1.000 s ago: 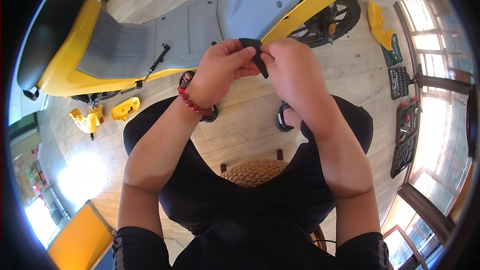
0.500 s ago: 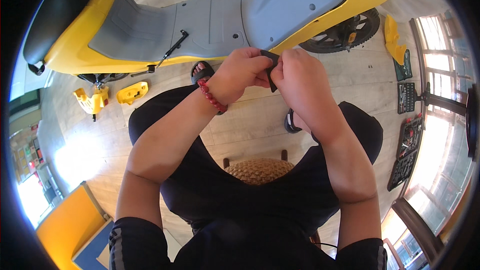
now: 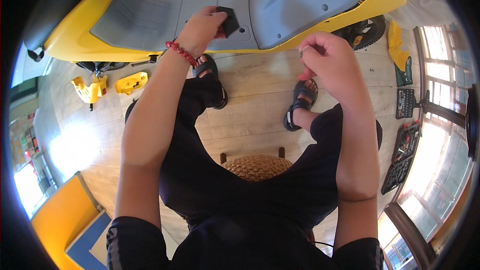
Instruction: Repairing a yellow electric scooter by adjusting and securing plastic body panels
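Observation:
My left hand (image 3: pixel 200 30) is closed round the edge of a flat black plate with angled corners (image 3: pixel 228 22), held over the grey footboard (image 3: pixel 207 7) of a yellow-and-grey scooter. A red bead bracelet (image 3: pixel 181 53) circles that wrist. To the right and a little nearer, my right hand (image 3: pixel 330 57) hangs apart from the plate, just off the scooter's yellow side trim (image 3: pixel 320 29). Its thumb and fingers are pinched together. A tiny dark bit seems to show at the fingertips, too small to name.
Yellow body panels (image 3: pixel 131 84) lie on the wooden floor at left, and another yellow panel (image 3: pixel 397 45) at far right. Open tool cases (image 3: pixel 406 142) line the right side. A woven stool (image 3: pixel 257 167) is under me; my sandalled feet (image 3: pixel 302 97) stand between it and the scooter.
The hands were together on the black plate. They have parted: my left hand has carried the plate left and forward over the footboard, while my right hand has drawn off to the right.

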Tool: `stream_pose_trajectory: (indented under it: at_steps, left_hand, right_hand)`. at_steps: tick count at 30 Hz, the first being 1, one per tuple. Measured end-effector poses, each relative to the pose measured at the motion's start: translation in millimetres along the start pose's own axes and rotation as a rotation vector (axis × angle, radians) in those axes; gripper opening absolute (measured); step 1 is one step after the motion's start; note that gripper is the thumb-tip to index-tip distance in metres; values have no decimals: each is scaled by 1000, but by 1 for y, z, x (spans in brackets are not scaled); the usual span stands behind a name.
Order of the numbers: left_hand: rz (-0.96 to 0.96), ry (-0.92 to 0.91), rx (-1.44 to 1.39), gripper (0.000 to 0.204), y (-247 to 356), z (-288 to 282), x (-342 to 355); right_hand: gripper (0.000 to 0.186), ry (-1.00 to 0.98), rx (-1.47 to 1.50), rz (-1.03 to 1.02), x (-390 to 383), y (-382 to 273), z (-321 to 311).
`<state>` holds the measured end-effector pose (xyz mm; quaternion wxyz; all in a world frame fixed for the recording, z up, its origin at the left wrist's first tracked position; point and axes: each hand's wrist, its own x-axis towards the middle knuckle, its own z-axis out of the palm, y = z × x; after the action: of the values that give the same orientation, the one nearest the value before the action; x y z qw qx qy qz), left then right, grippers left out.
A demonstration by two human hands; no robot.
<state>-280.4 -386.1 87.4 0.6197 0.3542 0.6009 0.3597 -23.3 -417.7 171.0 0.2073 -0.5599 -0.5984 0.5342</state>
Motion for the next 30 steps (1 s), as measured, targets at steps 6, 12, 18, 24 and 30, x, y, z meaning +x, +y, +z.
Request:
stream_pose_trajectory:
  at_steps: [6,12,18,24,30]
  left_hand:
    - [-34,132,394,35,-37,-22,39]
    - [57,-143,127,35,-4,16,17]
    - [146,-273,-5,35,37,53,-35]
    - [242,-171,231,32,27,40,-8]
    - [-1,247,433,34,-31,-28,57]
  right_hand:
    - [14,-54,209,-1,4,-4,-5]
    - [17,-187,592,-3,0,3,-29]
    - [23,-300,950,-69,1,20,-47]
    - [23,-276,1002,34,-7,30,-53]
    - [23,-104,623,50,-18,28,-55]
